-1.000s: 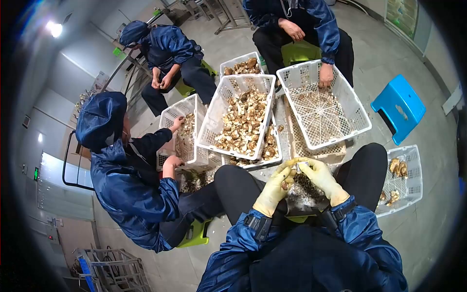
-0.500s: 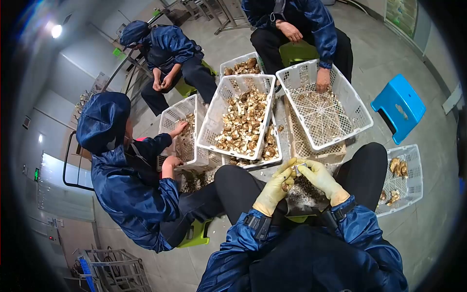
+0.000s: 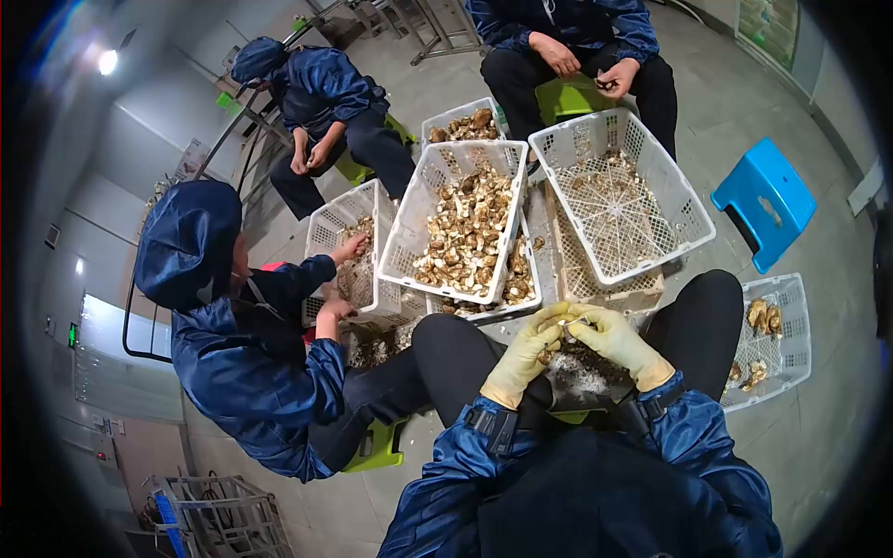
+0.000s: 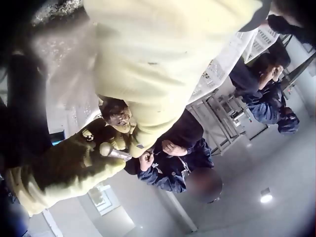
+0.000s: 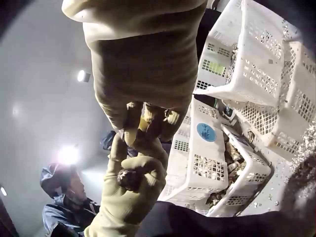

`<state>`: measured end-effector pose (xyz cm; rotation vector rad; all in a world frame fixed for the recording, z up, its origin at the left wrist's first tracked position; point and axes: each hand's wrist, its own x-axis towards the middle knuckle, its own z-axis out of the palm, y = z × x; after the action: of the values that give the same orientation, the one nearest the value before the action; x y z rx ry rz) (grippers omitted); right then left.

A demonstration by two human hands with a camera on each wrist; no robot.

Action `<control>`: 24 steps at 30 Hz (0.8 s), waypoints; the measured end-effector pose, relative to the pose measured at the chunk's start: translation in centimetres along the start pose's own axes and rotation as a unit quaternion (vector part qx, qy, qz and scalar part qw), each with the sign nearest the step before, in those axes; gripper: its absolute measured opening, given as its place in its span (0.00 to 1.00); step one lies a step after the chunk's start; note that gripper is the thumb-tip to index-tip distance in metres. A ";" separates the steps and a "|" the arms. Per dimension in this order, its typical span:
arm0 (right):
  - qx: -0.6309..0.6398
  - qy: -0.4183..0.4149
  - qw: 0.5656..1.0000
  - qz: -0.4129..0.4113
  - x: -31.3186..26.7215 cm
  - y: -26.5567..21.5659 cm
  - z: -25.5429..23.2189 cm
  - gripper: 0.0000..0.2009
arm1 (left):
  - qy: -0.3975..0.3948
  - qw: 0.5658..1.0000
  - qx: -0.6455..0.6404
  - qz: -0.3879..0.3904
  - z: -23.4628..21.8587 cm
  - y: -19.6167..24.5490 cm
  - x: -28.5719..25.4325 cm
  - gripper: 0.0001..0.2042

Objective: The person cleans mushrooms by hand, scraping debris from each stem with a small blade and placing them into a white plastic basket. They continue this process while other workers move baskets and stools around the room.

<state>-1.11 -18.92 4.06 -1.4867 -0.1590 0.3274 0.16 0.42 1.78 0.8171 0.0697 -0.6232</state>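
Two yellow-gloved hands meet above the lap. In the head view, my left hand [image 3: 523, 361] curls round a brown mushroom piece [image 3: 545, 356], whose dark end shows between the glove's fingers in the right wrist view [image 5: 128, 180]. My right hand [image 3: 619, 344] touches the left one, fingers bent. The left wrist view shows a small tool [image 4: 113, 151], pale and metallic with a rounded end, pinched in the right hand [image 4: 64, 170]. Its tip lies close to the brown piece [image 4: 117, 116] in the left hand [image 4: 153, 64]. The exact contact between tool and mushroom cannot be told.
A white crate of cut mushrooms [image 3: 391, 260] stands ahead, beside a crate with scattered bits [image 3: 684, 244]. A low crate [image 3: 800, 325] with a few clumps is at right, near a blue stool [image 3: 767, 200]. Three people sit around, one close at left [image 3: 246, 344].
The person opposite has lifted a hand out of the right-hand crate and holds a small piece above the knees. My hands stay together, with the fingers slightly shifted.
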 end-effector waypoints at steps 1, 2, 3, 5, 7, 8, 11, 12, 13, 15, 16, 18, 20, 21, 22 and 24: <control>0.018 0.001 1.000 0.013 0.1 0.2 -0.1 0.17 | 0.001 1.000 0.004 -0.001 0.1 0.1 0.0 0.20; 0.037 -0.005 0.999 0.029 0.1 0.5 -0.3 0.16 | -0.016 1.000 -0.006 -0.003 -0.2 -0.1 0.0 0.20; 0.056 -0.010 0.997 0.045 0.2 0.7 -0.6 0.16 | -0.035 0.999 -0.016 -0.005 -0.6 -0.1 0.0 0.21; 0.080 -0.009 0.995 0.053 0.3 0.9 -0.9 0.16 | -0.052 0.998 -0.026 -0.008 -1.1 -0.3 0.1 0.21; 0.089 0.002 0.995 0.038 0.1 1.0 -0.6 0.16 | -0.051 0.998 -0.029 -0.006 -0.8 -0.2 -0.1 0.22; 0.086 0.004 0.996 0.033 0.1 0.8 -0.3 0.16 | -0.038 0.999 -0.017 -0.002 -0.6 -0.1 -0.2 0.22; 0.079 0.005 0.996 0.030 -0.1 0.3 0.1 0.16 | -0.022 1.000 0.001 0.002 -0.1 0.0 -0.3 0.22; 0.078 0.002 0.996 0.039 0.0 0.4 -0.2 0.16 | -0.032 0.999 -0.005 -0.002 -0.3 0.1 -0.3 0.22; 0.078 -0.002 0.996 0.049 0.0 0.5 -0.5 0.16 | -0.042 0.999 -0.010 -0.006 -0.5 0.1 -0.4 0.22; 0.078 -0.004 0.995 0.056 0.1 1.0 -0.7 0.16 | -0.055 0.998 -0.028 -0.011 -0.9 -0.1 -0.4 0.22; 0.089 -0.007 0.995 0.052 0.1 1.3 -0.7 0.16 | -0.055 0.998 -0.031 -0.010 -1.3 -0.3 -0.2 0.22; 0.083 0.006 0.996 0.028 -0.1 0.8 0.0 0.16 | -0.027 1.000 -0.011 -0.010 -0.8 0.0 -0.2 0.22; 0.074 0.009 0.997 0.035 0.0 1.2 0.0 0.16 | -0.026 1.000 0.007 -0.008 -0.9 0.1 -0.1 0.21; 0.069 0.009 0.997 0.039 0.1 1.4 -0.2 0.16 | -0.025 1.000 0.015 -0.007 -0.9 0.1 -0.1 0.21; 0.072 -0.008 0.996 0.058 0.2 1.5 -0.6 0.15 | -0.029 1.000 0.010 -0.008 -1.0 0.1 -0.2 0.21; 0.068 -0.008 0.996 0.056 0.3 1.5 -0.9 0.15 | -0.037 0.999 0.001 -0.008 -1.0 0.2 -0.2 0.21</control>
<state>-0.74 -19.61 2.49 -1.3602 -0.0648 0.4321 0.27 1.28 1.28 0.7958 0.0075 -0.6684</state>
